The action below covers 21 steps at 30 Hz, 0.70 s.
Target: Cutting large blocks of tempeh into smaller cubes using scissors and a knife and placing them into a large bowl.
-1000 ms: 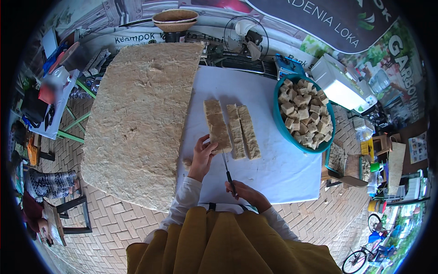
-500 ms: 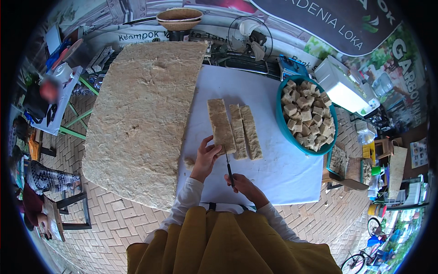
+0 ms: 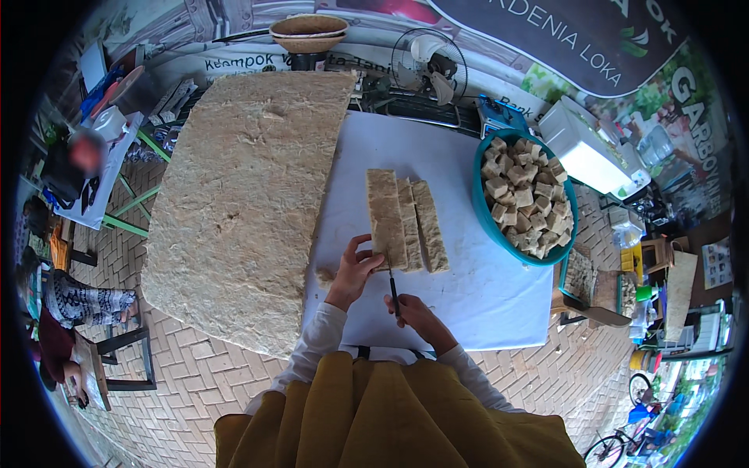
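My left hand [image 3: 353,271] grips the near end of a pale brown fibrous strip [image 3: 384,210]. My right hand [image 3: 409,313] is closed on the black handle of a knife [image 3: 394,292], whose blade reaches that same end of the strip. Two narrower strips [image 3: 429,226] lie alongside to the right. A large slab [image 3: 234,187] of similar material covers the left of the white-covered table [image 3: 499,312]. A small scrap [image 3: 324,278] lies beside my left hand.
A teal basin [image 3: 486,218] heaped with cubes sits at the table's right. A fan [image 3: 429,66] and stacked brown bowls [image 3: 308,31] are behind. A white box [image 3: 581,136] stands back right. At far left, another person [image 3: 58,351] is beside a wooden bench and a side table [image 3: 90,203].
The held strip has moved right and straightened, closer to the other two strips. Both my hands have shifted slightly with it, keeping their grips; the knife stands more upright in the picture.
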{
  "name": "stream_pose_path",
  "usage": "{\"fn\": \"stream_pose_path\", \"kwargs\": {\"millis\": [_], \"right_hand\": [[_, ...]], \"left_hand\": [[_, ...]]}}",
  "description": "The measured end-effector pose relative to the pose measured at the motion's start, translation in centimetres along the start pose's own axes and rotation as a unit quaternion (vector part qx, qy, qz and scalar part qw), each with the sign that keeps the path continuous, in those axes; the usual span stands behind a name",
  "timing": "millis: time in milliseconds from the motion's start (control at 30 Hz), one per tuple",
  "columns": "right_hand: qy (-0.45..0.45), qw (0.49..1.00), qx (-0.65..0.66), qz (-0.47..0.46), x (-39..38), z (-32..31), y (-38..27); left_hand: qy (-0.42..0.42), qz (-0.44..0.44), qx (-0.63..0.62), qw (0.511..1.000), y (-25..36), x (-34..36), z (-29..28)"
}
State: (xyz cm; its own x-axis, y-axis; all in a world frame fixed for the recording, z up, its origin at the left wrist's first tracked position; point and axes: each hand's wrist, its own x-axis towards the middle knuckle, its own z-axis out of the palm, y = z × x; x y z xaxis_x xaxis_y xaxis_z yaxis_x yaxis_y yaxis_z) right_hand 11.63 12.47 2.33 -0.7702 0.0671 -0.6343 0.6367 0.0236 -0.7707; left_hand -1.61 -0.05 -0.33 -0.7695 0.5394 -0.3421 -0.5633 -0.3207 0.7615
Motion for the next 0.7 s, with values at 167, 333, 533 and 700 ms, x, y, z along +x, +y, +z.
{"fn": "stream_pose_path", "kwargs": {"millis": [167, 333, 533, 700], "right_hand": [[-0.019, 0.999, -0.001, -0.028, 0.8, -0.6, 0.8], [0.009, 1.0, -0.005, -0.021, 0.6, 0.1, 0.6], [0.085, 0.996, -0.029, -0.023, 0.1, 0.4, 0.8], [0.105, 0.991, -0.065, -0.05, -0.2, 0.2, 0.8]], "left_hand": [[-0.02, -0.009, -0.008, 1.0, 0.2, -0.4, 0.8], [-0.025, -0.003, -0.009, 1.0, 0.3, -0.4, 0.7], [-0.03, -0.018, -0.006, 0.999, 0.0, -0.3, 0.3], [0.033, -0.058, 0.086, 0.994, 2.1, 0.0, 2.0]]}}
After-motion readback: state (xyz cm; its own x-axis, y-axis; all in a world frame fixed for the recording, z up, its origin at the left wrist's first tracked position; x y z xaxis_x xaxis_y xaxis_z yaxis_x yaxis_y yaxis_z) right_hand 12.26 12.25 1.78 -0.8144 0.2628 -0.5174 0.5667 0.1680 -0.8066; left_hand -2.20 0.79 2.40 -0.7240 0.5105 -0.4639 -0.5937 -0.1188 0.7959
